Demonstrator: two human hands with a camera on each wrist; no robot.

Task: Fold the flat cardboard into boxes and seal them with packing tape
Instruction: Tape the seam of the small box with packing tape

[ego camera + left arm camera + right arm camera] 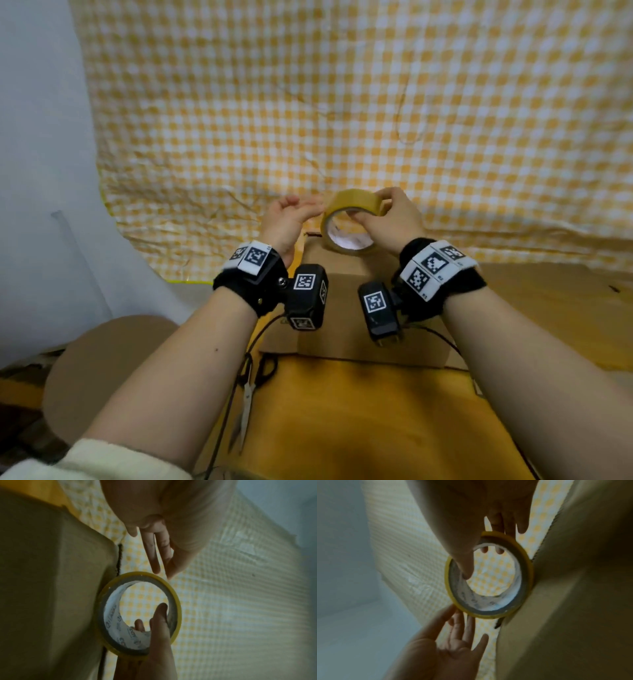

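My right hand (pixel 370 209) grips a roll of yellow packing tape (pixel 349 200) and holds it upright above the far edge of a brown cardboard box (pixel 342 308). In the right wrist view its thumb (pixel 465 563) reaches inside the roll (pixel 488 605) while the fingers wrap over the outer band. My left hand (pixel 308 205) is just left of the roll, fingers straight. In the left wrist view its fingertips (pixel 157 566) sit at the roll's rim (pixel 178 608), holding nothing. No loose tape end shows.
Black-handled scissors (pixel 250 394) lie on the orange table (pixel 359 428) near my left forearm. A yellow-and-white checked cloth (pixel 342 102) covers the far side. More brown cardboard (pixel 548 308) lies to the right, and a round brown shape (pixel 85 370) sits low left.
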